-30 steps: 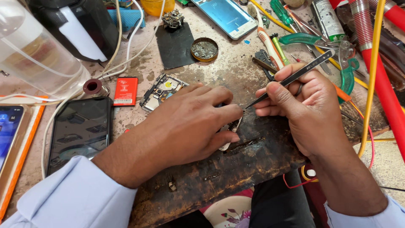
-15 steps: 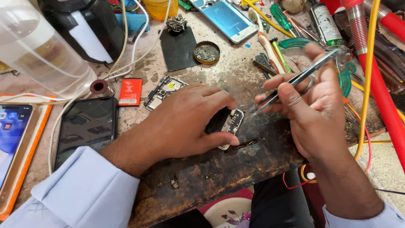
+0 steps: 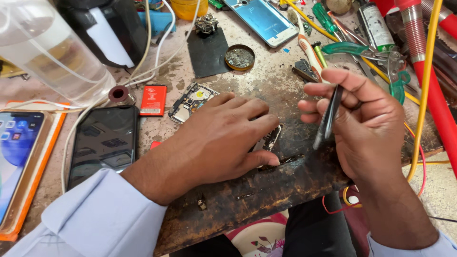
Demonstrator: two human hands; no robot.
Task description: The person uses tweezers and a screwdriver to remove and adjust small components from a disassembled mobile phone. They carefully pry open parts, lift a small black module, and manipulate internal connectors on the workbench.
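Fingers (image 3: 333,88) of the right hand (image 3: 366,128) were clenched round dark tweezers (image 3: 327,116), held near upright with the tips pointing down. Half a second before, the tweezers lay slanted with their tips at the small circuit board (image 3: 270,139); a second before, the tips were right against it, under the left hand's (image 3: 219,138) fingertips. Now the tips had lifted clear and hung to the right of the board, not touching it. Judgement: the probing or picking contact was broken; whether anything came away in the tips could not be told, too small to see.

Head view, left side: left hand lay flat, fingers (image 3: 259,119) spread and pressing down, the board peeking out from under the index and middle fingertips on the scorched dark patch of the counter (image 3: 266,190). The hand had hardly moved across the three pictures.

Board position: just beside the left fingertips, partly covered by them, apart from the tweezers.

Nearby: a stripped phone frame (image 3: 190,101) behind the left hand, a dark phone (image 3: 104,143) to its left.
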